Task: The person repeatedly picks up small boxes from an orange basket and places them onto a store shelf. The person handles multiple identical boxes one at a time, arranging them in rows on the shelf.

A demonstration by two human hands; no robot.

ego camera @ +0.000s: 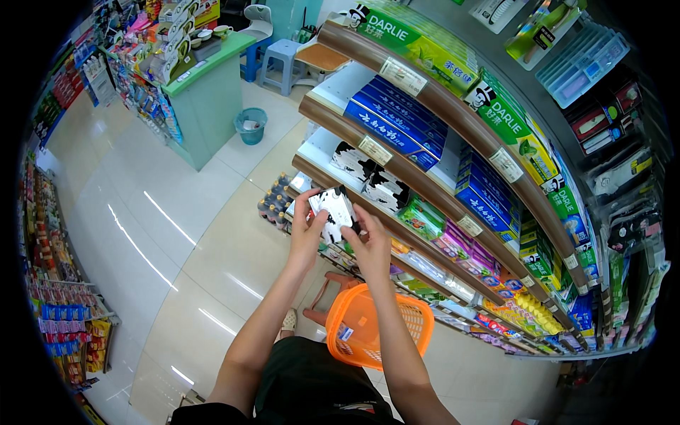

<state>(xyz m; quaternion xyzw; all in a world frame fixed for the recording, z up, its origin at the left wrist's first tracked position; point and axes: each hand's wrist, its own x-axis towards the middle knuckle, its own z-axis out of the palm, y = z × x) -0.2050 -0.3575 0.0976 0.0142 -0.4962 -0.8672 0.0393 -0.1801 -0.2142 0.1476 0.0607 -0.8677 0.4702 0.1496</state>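
Observation:
A small black-and-white patterned packet [333, 217] is held up in front of the shelves. My left hand [306, 228] grips its left edge, thumb on the front face. On its right side my right hand [369, 239] holds it, with the thumb at the lower corner. Just beyond it, similar black-and-white boxes [387, 189] stand on a middle shelf, beside green and purple packs. Blue toothpaste boxes [396, 125] lie stacked on the shelf above, and green Darlie toothpaste boxes [414, 42] line the top shelf.
An orange plastic basket [351, 319] is below my right forearm, by a reddish stool [319, 313]. Bottles [276, 199] stand on the floor at the shelf's end. Further off are a green counter [207, 101], a teal bin [251, 135] and a blue-grey stool [281, 58]. Snack racks [69, 324] line the left.

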